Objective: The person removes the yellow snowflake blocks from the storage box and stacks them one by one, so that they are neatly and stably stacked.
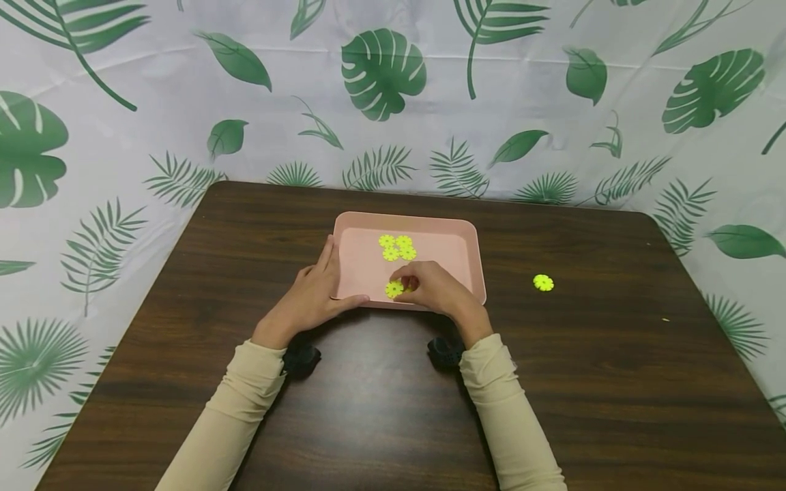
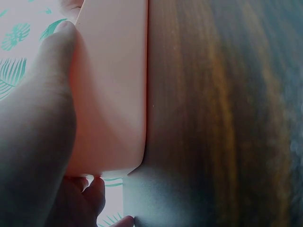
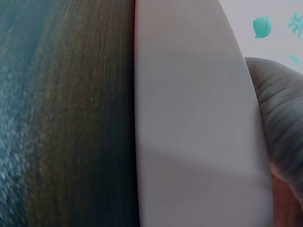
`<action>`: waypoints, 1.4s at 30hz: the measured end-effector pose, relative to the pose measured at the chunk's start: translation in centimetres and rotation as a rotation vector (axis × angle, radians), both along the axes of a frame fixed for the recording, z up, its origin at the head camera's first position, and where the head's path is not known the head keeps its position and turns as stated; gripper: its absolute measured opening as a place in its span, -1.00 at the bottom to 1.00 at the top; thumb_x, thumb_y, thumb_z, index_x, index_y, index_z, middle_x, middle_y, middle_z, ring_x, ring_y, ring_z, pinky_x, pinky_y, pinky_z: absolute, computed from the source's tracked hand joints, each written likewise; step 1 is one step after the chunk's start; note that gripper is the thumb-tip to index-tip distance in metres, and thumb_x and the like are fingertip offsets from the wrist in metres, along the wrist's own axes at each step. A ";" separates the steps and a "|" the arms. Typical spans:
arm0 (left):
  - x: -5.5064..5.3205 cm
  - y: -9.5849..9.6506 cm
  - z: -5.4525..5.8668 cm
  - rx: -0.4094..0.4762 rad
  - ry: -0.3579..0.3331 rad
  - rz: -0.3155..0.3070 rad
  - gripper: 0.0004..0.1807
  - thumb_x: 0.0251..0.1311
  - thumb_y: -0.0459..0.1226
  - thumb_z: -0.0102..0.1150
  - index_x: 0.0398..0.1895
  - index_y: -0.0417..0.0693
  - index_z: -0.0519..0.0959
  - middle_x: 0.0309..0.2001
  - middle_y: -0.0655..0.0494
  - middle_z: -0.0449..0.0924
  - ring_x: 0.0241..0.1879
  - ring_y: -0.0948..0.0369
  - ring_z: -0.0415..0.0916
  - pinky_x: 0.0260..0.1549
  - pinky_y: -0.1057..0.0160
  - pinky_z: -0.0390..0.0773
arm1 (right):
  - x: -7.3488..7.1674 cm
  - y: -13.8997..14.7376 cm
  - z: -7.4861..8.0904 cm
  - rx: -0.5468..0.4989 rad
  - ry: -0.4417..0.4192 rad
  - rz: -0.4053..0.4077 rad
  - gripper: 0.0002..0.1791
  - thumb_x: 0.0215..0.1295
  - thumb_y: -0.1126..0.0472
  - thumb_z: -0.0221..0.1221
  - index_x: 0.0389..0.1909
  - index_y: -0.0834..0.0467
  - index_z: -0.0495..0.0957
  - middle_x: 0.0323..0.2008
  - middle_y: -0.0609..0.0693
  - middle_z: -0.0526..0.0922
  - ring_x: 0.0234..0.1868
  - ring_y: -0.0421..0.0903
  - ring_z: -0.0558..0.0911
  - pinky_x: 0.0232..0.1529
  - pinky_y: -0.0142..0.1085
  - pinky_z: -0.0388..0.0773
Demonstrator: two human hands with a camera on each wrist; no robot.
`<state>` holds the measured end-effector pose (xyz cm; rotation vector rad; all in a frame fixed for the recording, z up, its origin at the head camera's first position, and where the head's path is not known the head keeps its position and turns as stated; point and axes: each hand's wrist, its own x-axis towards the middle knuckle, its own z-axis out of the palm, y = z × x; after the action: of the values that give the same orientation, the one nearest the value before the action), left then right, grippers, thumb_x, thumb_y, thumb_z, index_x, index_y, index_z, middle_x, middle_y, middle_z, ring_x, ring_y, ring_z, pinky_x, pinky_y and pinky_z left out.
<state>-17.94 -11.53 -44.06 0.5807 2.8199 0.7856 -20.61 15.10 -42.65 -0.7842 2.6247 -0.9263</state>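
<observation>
A shallow pink tray [image 1: 430,235] sits on the table, holding several yellow-green notched interlocking discs. A cluster of these discs [image 1: 399,248] lies flat near the tray's back. My left hand [image 1: 314,292] rests against the tray's left front corner, fingers extended along the left side and thumb on the front rim. In the left wrist view that thumb [image 2: 57,61] lies along the rim. Inside the tray's front part, my right hand [image 1: 436,290] pinches with thumb and forefinger at a disc [image 1: 394,290]. A bit of yellow-green shows between these fingers; the rest is hidden.
One more disc [image 1: 543,282] lies on the dark wooden table [image 1: 589,382], right of the tray. A tiny pale scrap [image 1: 666,320] is farther right. Behind the table hangs a white cloth [image 1: 430,129] printed with green leaves.
</observation>
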 end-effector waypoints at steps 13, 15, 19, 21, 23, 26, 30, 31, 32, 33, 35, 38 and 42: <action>0.2 0.1 0.1 -0.002 -0.003 0.010 0.34 0.27 0.39 0.12 0.64 -0.31 -0.35 0.66 -0.22 -0.51 0.53 -0.21 0.13 0.40 -0.38 0.08 | -0.1 0.8 0.3 -0.038 0.025 -0.071 -0.66 0.21 0.17 0.51 -0.05 0.20 0.70 -0.34 -0.02 0.61 -0.27 -0.07 0.55 -0.21 -0.26 0.55; 0.2 0.1 0.2 -0.004 -0.002 0.010 0.34 0.27 0.39 0.12 0.64 -0.31 -0.35 0.66 -0.22 -0.51 0.53 -0.21 0.13 0.39 -0.38 0.08 | 0.0 1.3 0.7 -0.053 0.050 -0.102 -0.64 0.22 0.18 0.50 -0.01 0.22 0.70 -0.31 0.00 0.63 -0.26 -0.06 0.56 -0.24 -0.25 0.54; 0.2 0.1 0.1 0.001 0.006 0.004 0.33 0.28 0.38 0.12 0.64 -0.30 -0.36 0.66 -0.21 -0.53 0.53 -0.21 0.12 0.39 -0.38 0.09 | 0.1 2.8 1.5 -0.111 0.128 -0.168 -0.59 0.24 0.22 0.48 0.08 0.27 0.69 -0.18 0.07 0.69 -0.22 -0.02 0.57 -0.21 -0.19 0.53; 0.1 0.1 0.1 0.003 0.008 0.001 0.32 0.29 0.38 0.11 0.64 -0.29 -0.36 0.66 -0.20 -0.54 0.54 -0.20 0.09 0.38 -0.38 0.08 | 0.2 3.9 1.8 -0.142 0.166 -0.205 -0.60 0.25 0.24 0.47 0.08 0.27 0.69 -0.13 0.10 0.70 -0.21 0.01 0.58 -0.20 -0.16 0.52; 0.1 0.1 0.1 0.008 0.007 0.000 0.31 0.29 0.37 0.12 0.65 -0.28 -0.36 0.65 -0.17 -0.57 0.56 -0.18 0.06 0.39 -0.38 0.08 | 0.4 5.1 2.1 -0.160 0.202 -0.241 -0.61 0.25 0.25 0.47 0.07 0.27 0.68 -0.12 0.12 0.69 -0.22 0.02 0.58 -0.18 -0.14 0.53; 0.1 0.1 0.0 0.007 0.002 0.003 0.31 0.29 0.38 0.12 0.65 -0.26 -0.36 0.65 -0.15 -0.58 0.56 -0.17 0.05 0.40 -0.36 0.08 | 0.8 7.1 2.4 -0.162 0.247 -0.300 -0.61 0.25 0.25 0.46 0.06 0.27 0.67 -0.17 0.13 0.65 -0.25 0.03 0.56 -0.20 -0.15 0.51; 0.2 0.2 0.0 0.005 0.006 -0.001 0.31 0.29 0.37 0.12 0.65 -0.29 -0.35 0.65 -0.21 -0.53 0.55 -0.20 0.07 0.39 -0.37 0.08 | 1.4 10.1 2.4 -0.145 0.302 -0.378 -0.60 0.25 0.25 0.47 0.07 0.29 0.66 -0.25 0.13 0.59 -0.28 0.01 0.55 -0.23 -0.29 0.50; 0.2 0.2 0.0 0.004 0.009 -0.002 0.31 0.29 0.37 0.12 0.64 -0.30 -0.35 0.65 -0.23 -0.51 0.55 -0.21 0.08 0.39 -0.37 0.08 | 1.5 10.9 2.3 -0.143 0.312 -0.396 -0.60 0.26 0.25 0.46 0.07 0.29 0.67 -0.26 0.14 0.59 -0.29 0.01 0.55 -0.24 -0.35 0.49; 0.2 0.2 0.0 0.005 0.013 -0.004 0.31 0.29 0.37 0.12 0.64 -0.31 -0.34 0.65 -0.25 -0.50 0.54 -0.22 0.08 0.38 -0.38 0.08 | 1.7 11.7 2.3 -0.140 0.323 -0.414 -0.61 0.26 0.24 0.46 0.07 0.30 0.67 -0.26 0.14 0.59 -0.29 0.00 0.55 -0.25 -0.40 0.47; 0.2 0.2 0.0 0.005 0.014 -0.003 0.31 0.29 0.37 0.12 0.64 -0.31 -0.33 0.65 -0.26 -0.49 0.54 -0.22 0.09 0.38 -0.38 0.08 | 1.8 12.5 2.3 -0.134 0.332 -0.432 -0.61 0.27 0.23 0.45 0.06 0.30 0.67 -0.27 0.14 0.59 -0.29 0.00 0.55 -0.26 -0.44 0.44; 0.1 0.2 0.0 0.007 0.017 -0.002 0.31 0.29 0.37 0.12 0.65 -0.30 -0.33 0.65 -0.26 -0.49 0.53 -0.23 0.10 0.38 -0.39 0.08 | 2.0 14.0 2.2 -0.126 0.344 -0.466 -0.63 0.30 0.22 0.44 0.05 0.30 0.67 -0.27 0.15 0.59 -0.29 0.00 0.54 -0.27 -0.49 0.40; 0.2 0.2 -0.1 0.012 0.013 0.001 0.30 0.29 0.37 0.12 0.65 -0.28 -0.33 0.65 -0.23 -0.51 0.55 -0.20 0.06 0.39 -0.38 0.08 | 2.6 16.2 2.2 -0.096 0.352 -0.517 -0.63 0.33 0.19 0.41 0.07 0.30 0.67 -0.25 0.16 0.58 -0.28 -0.01 0.52 -0.29 -0.52 0.37; 0.3 0.1 0.0 0.026 0.006 0.001 0.29 0.30 0.36 0.12 0.65 -0.28 -0.33 0.65 -0.21 -0.55 0.58 -0.17 0.00 0.39 -0.37 0.07 | 3.4 19.0 2.0 -0.053 0.336 -0.569 -0.59 0.39 0.16 0.37 0.12 0.33 0.63 -0.19 0.20 0.59 -0.24 0.03 0.54 -0.29 -0.59 0.36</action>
<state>-17.62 -11.46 -44.05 0.5861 2.8198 0.8230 -17.23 34.06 -40.67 -0.2000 3.2141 -1.0759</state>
